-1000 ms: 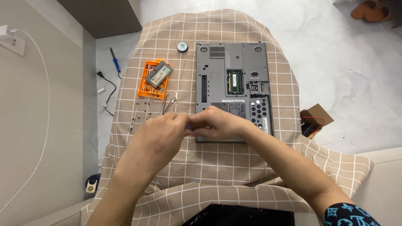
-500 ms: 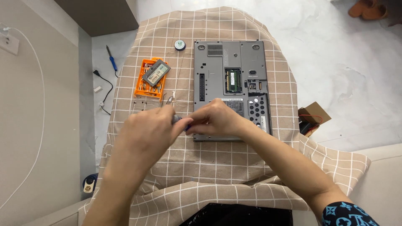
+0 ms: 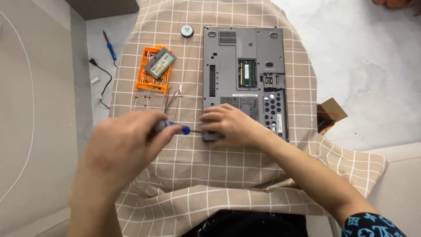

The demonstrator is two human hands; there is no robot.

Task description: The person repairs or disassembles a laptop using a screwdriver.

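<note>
Our left hand [image 3: 125, 142] is clamped on the blue-handled screwdriver [image 3: 175, 127], its long axis lying level and pointing right at the near-left corner of the upturned grey laptop [image 3: 243, 79], where our right hand [image 3: 230, 127] presses flat, fingers closed on nothing, steadying it on the checked cloth [image 3: 219, 175].

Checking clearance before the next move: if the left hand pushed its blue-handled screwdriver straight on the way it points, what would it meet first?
The left hand aims the blue-handled screwdriver rightward. First in line are the right hand's fingers, resting on the near left corner of the grey upturned laptop. The tip may already touch there; depth is unclear.
</note>
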